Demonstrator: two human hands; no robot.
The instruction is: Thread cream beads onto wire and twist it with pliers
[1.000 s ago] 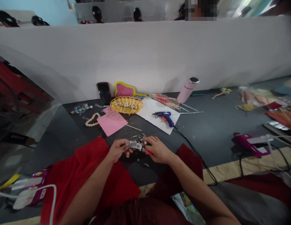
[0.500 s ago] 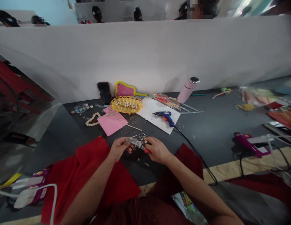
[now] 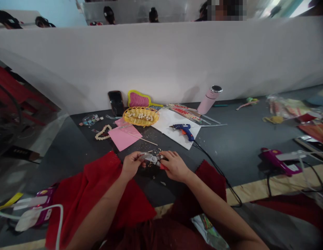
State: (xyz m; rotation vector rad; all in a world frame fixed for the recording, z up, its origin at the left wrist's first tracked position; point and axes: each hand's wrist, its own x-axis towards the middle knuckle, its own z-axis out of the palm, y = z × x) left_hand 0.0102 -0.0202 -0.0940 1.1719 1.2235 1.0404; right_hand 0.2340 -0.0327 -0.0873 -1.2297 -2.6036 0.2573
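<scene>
My right hand [image 3: 175, 166] is wrapped round the red handles of a pair of pruning shears [image 3: 151, 158], whose silver blades point left. At the blade tips my left hand [image 3: 132, 164] is closed in a pinch; what sits between its fingers is too small to make out. Small pale bits and crumbs lie on the dark table [image 3: 99, 180] just behind and under the shears. Beyond the hands, a thin pale stick [image 3: 143, 139] rests partly across pink paper sheets [image 3: 125, 136].
A yellow basket [image 3: 126, 119] with small pale pieces, a blue glue gun [image 3: 186, 131] on white paper [image 3: 164, 121], a pink bottle [image 3: 208, 101] and a phone [image 3: 116, 103] stand or lie farther back. Red cloth [image 3: 99, 180] hangs near my left arm; the glue gun's black cord [image 3: 216, 166] runs right.
The fingers of my right hand have straightened slightly over the shears. Both hands stay in nearly the same place.
</scene>
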